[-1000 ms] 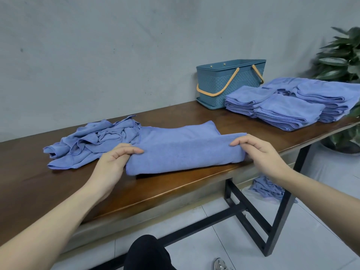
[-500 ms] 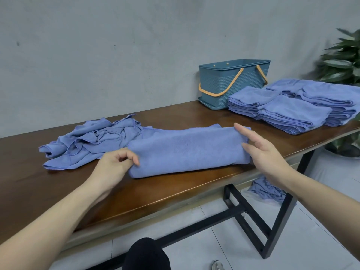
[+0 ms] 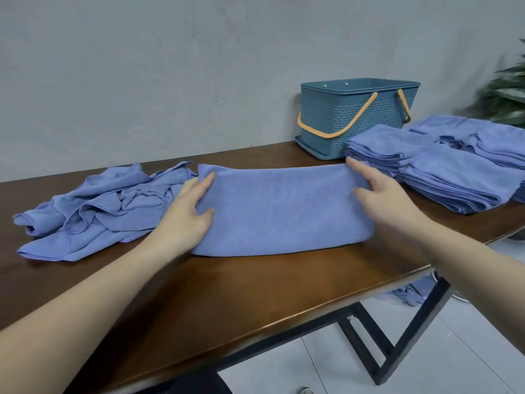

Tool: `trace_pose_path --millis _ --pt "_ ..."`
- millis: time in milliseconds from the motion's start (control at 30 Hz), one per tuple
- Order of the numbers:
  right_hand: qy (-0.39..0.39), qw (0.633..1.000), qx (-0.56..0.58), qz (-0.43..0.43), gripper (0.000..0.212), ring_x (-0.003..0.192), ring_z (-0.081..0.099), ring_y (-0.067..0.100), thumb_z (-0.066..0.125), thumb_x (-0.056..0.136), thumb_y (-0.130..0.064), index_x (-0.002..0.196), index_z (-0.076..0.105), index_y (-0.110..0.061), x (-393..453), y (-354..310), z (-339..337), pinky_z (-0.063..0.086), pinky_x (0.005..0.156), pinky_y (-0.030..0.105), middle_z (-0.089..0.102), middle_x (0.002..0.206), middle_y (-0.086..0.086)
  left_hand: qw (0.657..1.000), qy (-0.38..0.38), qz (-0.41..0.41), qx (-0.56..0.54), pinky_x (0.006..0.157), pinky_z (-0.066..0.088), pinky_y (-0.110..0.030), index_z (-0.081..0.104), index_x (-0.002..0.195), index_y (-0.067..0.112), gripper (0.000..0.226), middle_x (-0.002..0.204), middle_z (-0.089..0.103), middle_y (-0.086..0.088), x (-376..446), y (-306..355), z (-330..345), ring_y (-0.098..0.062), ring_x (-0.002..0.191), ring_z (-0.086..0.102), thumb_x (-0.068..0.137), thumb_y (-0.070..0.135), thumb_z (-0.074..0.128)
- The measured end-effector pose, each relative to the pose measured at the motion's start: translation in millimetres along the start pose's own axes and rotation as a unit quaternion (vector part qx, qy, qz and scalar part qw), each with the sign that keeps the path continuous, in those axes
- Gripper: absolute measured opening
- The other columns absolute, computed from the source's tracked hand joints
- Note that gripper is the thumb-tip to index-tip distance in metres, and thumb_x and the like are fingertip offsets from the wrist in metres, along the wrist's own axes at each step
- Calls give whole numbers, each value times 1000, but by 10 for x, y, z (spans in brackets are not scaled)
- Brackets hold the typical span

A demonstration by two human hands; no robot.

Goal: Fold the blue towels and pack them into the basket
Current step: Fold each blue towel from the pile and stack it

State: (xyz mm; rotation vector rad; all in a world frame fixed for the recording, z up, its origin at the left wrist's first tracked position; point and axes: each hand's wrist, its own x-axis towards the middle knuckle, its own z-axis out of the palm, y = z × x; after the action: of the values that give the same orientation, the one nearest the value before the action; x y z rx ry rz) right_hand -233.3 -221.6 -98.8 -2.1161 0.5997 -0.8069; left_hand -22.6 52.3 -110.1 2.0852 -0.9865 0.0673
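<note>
A blue towel (image 3: 278, 209) lies folded into a long band across the middle of the brown table (image 3: 255, 288). My left hand (image 3: 190, 211) lies flat on its left end with straight fingers. My right hand (image 3: 377, 194) presses its right end, fingers straight. A heap of crumpled blue towels (image 3: 96, 211) lies to the left, touching the band. Stacks of folded blue towels (image 3: 443, 169) sit at the right. Behind them stands the teal basket (image 3: 352, 115) with orange handles, against the wall.
A green plant (image 3: 508, 92) stands past the table's right end. One blue towel (image 3: 409, 294) lies on the tiled floor under the table, beside the black metal legs (image 3: 397, 345). The grey wall runs close behind the table.
The towel has been folded away from me into a flat band. My left hand went from pinching its left edge to lying flat on it; my right hand moved onto the right end.
</note>
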Motion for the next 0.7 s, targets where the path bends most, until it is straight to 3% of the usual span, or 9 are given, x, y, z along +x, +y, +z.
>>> trace_pose_path --millis 67,133,233,300,400,467,533,600,700 --pt "-18 997 -77 -23 64 121 42 3 44 95 5 152 43 -23 223 12 53 28 95 12 49 141 -4 1000 -7 -2 18 85 22 4 34 155 21 65 140 38 8 124 -71 57 -4 123 38 96 0 52" --pt "-39 991 -123 -32 61 117 44 8 45 96 3 152 43 -21 398 87 124 26 87 10 51 141 3 998 -21 -1 63 90 25 -8 34 155 22 63 151 33 7 192 -164 124 -11 132 38 97 3 50" --pt "-84 983 -159 -17 60 129 47 19 48 96 0 151 44 -24 516 271 256 27 89 12 50 145 5 995 -39 -21 95 86 23 -10 35 155 20 58 157 29 7 221 -259 191 -12 133 39 100 6 49" --pt "-86 980 -179 -7 58 126 51 19 52 94 -5 146 50 -31 517 392 318 32 89 19 53 143 1 995 -34 -39 88 86 22 -8 37 154 19 56 158 28 6 227 -289 216 -10 135 36 100 6 49" --pt "-41 987 -156 -1 48 107 58 12 59 90 -11 130 61 -38 478 463 337 40 91 27 57 137 -8 993 -27 -45 103 90 27 -14 43 151 22 54 159 27 6 188 -309 236 -11 133 40 99 8 51" --pt "-21 992 -125 2 42 86 61 10 62 90 -13 120 62 -42 443 466 310 43 85 30 56 132 -10 995 -22 -35 94 90 30 -18 45 149 24 54 158 25 7 182 -323 227 -8 125 44 98 9 54" --pt "-5 997 -83 4 36 80 61 8 64 91 -14 114 61 -42 388 473 246 44 80 28 54 130 -8 995 -22 -25 95 88 35 -23 43 149 28 55 158 20 9 181 -329 204 -1 114 41 97 13 56" --pt "-6 999 -47 -6 33 91 62 5 67 91 -15 112 65 -40 291 465 175 48 85 26 54 128 -10 993 -19 -13 116 81 39 -26 43 147 31 54 156 20 9 175 -325 190 -5 110 46 97 18 58" --pt "-51 997 -7 -64 29 116 57 5 74 89 -16 114 70 -30 91 409 80 45 100 22 59 123 -17 987 4 28 155 67 37 -28 53 139 31 47 142 34 7 143 -323 186 -14 84 50 94 23 63"
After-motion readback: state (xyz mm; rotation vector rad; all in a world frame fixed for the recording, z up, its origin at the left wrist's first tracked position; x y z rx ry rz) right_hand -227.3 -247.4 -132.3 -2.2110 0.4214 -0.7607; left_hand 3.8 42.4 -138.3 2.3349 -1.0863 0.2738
